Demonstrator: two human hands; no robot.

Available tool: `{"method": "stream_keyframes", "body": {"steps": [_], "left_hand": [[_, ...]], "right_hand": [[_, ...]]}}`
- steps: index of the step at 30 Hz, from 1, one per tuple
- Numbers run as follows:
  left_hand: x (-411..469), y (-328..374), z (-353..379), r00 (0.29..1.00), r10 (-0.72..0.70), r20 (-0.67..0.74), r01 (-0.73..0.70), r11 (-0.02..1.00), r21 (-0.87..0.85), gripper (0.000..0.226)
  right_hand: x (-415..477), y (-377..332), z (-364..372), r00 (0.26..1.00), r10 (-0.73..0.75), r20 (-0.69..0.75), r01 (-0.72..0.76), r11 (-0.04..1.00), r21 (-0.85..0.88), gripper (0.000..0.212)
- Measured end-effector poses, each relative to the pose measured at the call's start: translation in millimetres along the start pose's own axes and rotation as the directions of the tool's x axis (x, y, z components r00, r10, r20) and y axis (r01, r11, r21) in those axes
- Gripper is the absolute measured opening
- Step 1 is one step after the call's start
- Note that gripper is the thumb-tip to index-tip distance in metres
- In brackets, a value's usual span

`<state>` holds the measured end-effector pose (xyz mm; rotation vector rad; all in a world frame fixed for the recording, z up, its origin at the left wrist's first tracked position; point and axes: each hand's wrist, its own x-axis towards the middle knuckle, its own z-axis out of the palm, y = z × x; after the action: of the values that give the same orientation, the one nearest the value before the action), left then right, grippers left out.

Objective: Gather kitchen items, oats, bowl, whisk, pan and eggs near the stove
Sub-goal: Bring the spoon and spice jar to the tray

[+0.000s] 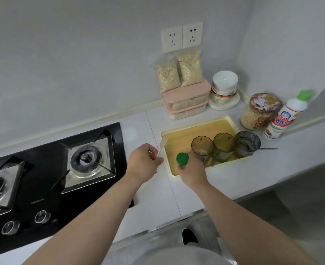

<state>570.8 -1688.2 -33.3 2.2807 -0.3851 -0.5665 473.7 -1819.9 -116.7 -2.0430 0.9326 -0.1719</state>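
My left hand point(141, 162) pinches a small white plastic spoon point(162, 145) just right of the black gas stove point(62, 165). Over the front edge of a yellow tray point(178, 133), my right hand point(191, 169) grips a bottle with a green cap point(182, 158). Two clear bags of oats point(178, 72) lean on the wall atop stacked pink-lidded boxes point(186, 101). White bowls point(224, 82) are stacked beside them. A jar of oats point(260, 111) stands at the back right. No whisk, pan or eggs show.
Two greenish cups point(213, 147) and a dark mug point(246, 143) stand in the tray, with a metal handle point(268, 148) sticking out right. A white bottle with a green top point(286, 115) stands in the corner. Wall sockets point(181, 36) sit above the bags.
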Motion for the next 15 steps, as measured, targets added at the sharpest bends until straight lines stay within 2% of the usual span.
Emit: {"method": "stream_keyframes", "body": {"steps": [5,11,15], "left_hand": [[26.5,-6.5,23.6,0.998,-0.052,0.022,0.049,0.992,0.118,0.015],[52.2,-21.6,49.1,0.993,-0.106,0.057,0.089,0.965,0.247,0.015],[61.0,-29.3,62.2,0.992,-0.091,0.093,0.047,0.919,0.392,0.013]], "right_hand": [[14.8,13.3,8.8,0.996,-0.023,0.09,0.031,0.996,-0.085,0.022],[18.4,23.8,8.8,0.994,-0.05,0.102,0.054,0.998,-0.04,0.019],[19.7,25.9,8.1,0.988,-0.098,0.118,0.102,0.994,-0.031,0.019]]}}
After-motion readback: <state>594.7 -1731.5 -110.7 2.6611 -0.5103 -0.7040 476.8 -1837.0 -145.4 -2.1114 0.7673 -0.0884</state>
